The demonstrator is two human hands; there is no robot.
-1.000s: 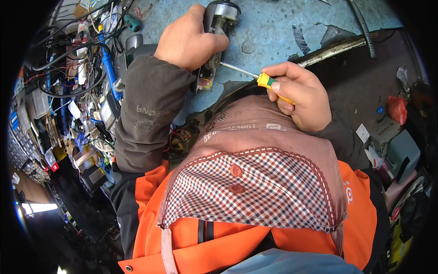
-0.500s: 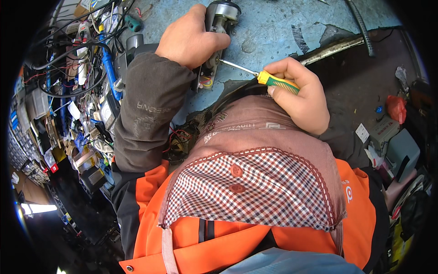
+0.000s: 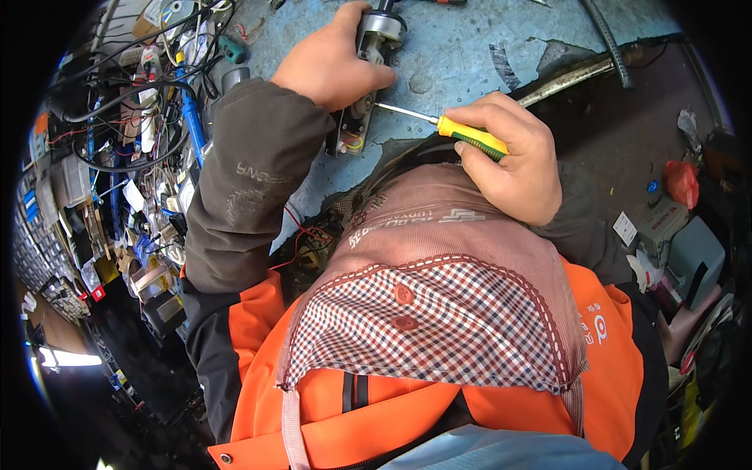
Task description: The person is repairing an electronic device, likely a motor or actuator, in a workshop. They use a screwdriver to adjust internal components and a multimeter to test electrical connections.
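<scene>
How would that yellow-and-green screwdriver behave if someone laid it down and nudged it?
The screwdriver would probably stay stiff, as its thin metal shaft looks straight. It may be fairly light, since the handle looks like plastic. That handle also looks rounded and much thicker than the shaft, so it might roll in a curve.

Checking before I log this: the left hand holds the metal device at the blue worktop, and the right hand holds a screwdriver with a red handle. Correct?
Not quite: the head view shows a yellow and green handle on the screwdriver, not red. The right hand holds it, and the left hand holds the metal device at the blue worktop.
</scene>
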